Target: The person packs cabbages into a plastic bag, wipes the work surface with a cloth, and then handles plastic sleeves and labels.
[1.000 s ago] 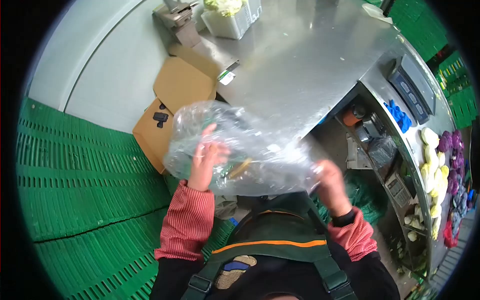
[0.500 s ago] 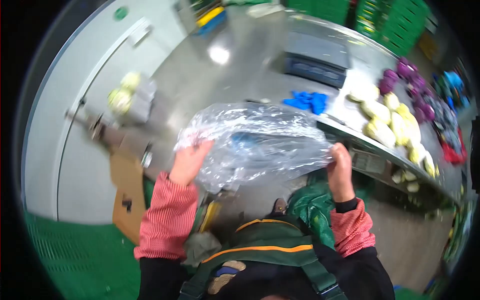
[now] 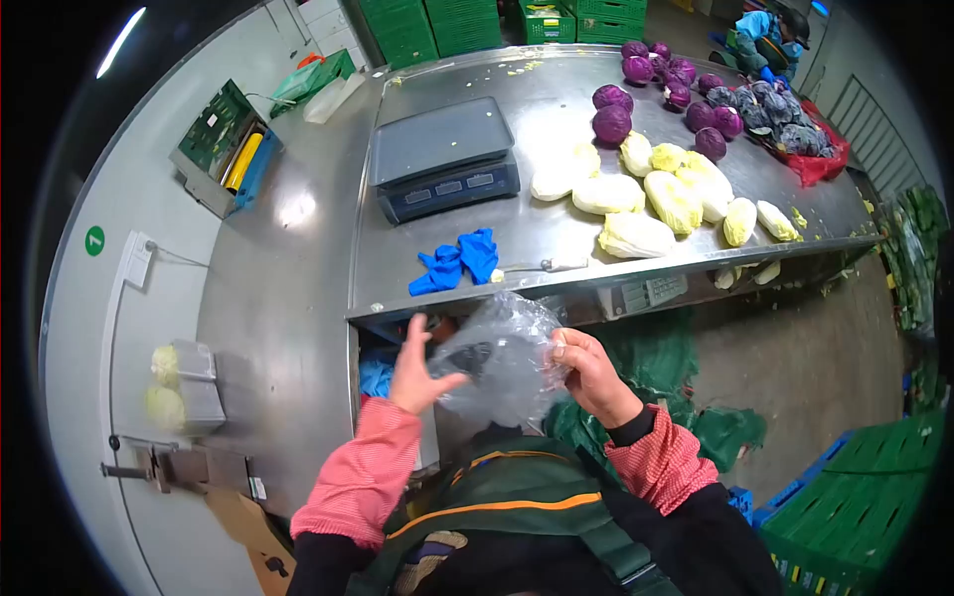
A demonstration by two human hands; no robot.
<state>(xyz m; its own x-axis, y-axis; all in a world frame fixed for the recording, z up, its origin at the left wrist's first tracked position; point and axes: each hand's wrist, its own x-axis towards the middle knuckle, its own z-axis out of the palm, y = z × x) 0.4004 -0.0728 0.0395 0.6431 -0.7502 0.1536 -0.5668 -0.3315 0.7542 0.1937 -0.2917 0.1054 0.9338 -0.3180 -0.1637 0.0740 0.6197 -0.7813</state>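
A crumpled clear plastic bag (image 3: 502,363) hangs between my hands, in front of the steel table's edge. My right hand (image 3: 588,372) pinches the bag's right side. My left hand (image 3: 422,370) is at the bag's left side with its thumb and fingers spread apart. Just beyond the bag, blue gloves (image 3: 457,263) and a knife (image 3: 547,265) lie near the edge of the table (image 3: 328,228). Behind them stands a grey scale (image 3: 444,159). Pale napa cabbages (image 3: 674,202) and purple cabbages (image 3: 612,124) lie to the right.
A co-worker (image 3: 770,45) is at the far right, by dark cabbages (image 3: 785,117) on a red net. Green crates (image 3: 865,497) stand at the lower right. A wrapping device (image 3: 229,149) sits at the left. Green netting (image 3: 651,368) lies on the floor below the table.
The view has turned right. The bag, stretched wide before, is now bunched up, and my hands are closer together. My left hand's fingers have spread apart.
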